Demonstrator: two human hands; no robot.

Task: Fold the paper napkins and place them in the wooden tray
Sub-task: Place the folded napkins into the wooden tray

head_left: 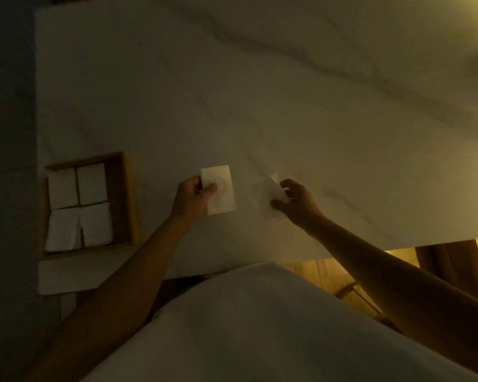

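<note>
Pinching folded napkin (222,193) at its left edge: left grip (194,197); right grip (297,202) pinches blurred napkin (262,195) at right.

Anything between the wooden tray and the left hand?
No: the head view shows only bare tabletop between the wooden tray and the left hand, which holds a napkin.

The table (260,92) looks like pale marble — smooth, faintly veined. The tray (123,199) is light wood, matt. The napkins (78,208) inside it are soft white paper — matt, lightly creased.
</note>
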